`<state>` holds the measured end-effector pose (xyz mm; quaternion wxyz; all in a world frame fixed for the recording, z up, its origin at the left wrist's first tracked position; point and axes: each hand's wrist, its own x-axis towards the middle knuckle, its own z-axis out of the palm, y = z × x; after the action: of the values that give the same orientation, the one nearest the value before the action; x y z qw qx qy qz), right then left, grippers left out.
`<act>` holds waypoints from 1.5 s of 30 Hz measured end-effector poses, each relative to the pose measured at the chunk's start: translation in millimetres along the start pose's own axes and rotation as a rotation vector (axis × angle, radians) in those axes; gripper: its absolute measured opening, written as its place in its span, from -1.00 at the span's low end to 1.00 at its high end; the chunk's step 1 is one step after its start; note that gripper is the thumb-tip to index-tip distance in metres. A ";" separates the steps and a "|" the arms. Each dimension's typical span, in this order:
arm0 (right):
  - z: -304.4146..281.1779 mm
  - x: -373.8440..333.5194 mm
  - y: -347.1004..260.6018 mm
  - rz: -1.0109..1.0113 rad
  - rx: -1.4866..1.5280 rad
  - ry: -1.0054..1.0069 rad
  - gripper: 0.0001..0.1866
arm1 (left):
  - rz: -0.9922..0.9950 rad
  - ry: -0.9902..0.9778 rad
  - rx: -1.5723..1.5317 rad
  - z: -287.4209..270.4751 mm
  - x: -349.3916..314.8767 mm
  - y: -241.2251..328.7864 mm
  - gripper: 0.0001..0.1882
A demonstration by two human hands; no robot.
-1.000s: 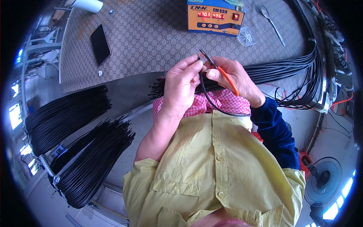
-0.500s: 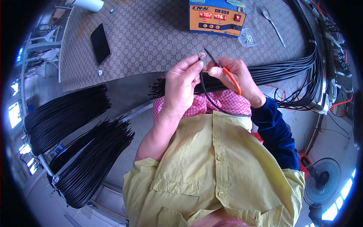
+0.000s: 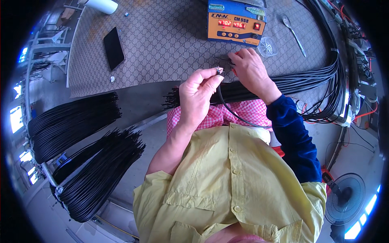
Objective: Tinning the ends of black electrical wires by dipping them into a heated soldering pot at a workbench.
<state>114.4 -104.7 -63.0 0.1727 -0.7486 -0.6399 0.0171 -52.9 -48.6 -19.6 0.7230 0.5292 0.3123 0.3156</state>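
My left hand [image 3: 196, 91] is closed, with thumb and fingertips pinching the end of a black cable [image 3: 231, 110]. Fine wire ends stick out above the pinch, and the rest of the cable curves down across my lap to the right. Just over the tabletop, my right hand [image 3: 251, 71] is curled around orange-handled scissors [image 3: 234, 72]. Only bits of the orange handle and a dark part show; the fingers hide most of them. The two hands are apart.
Behind my right hand stands a blue and orange control box [image 3: 236, 26], beside a clear dish of small pieces [image 3: 267, 47]. A spoon [image 3: 293, 34], a phone [image 3: 114, 48] and a thick black cable bundle [image 3: 300, 75] lie on the table [image 3: 158, 48]. More cables [image 3: 97, 174] hang left.
My right hand has moved up and away from my left hand, lowering the scissors toward the table. My left hand still pinches the cable end, slightly further right.
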 end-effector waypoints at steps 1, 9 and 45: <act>0.5 -0.3 0.0 -0.014 0.006 0.011 -0.69 | -0.007 0.001 -0.019 0.3 0.1 0.5 -0.83; -6.7 -9.9 -4.6 -0.053 0.337 0.193 -0.84 | -0.119 -0.006 -0.105 1.0 2.0 3.1 -0.85; -96.8 -104.0 -16.9 0.449 0.999 -0.102 -0.81 | -0.348 -0.353 -0.409 69.9 -11.9 8.1 -0.81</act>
<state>103.4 -225.8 12.4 0.4678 -0.6919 -0.3862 0.3914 -6.2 -95.7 6.7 0.9006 0.3581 0.1979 0.1467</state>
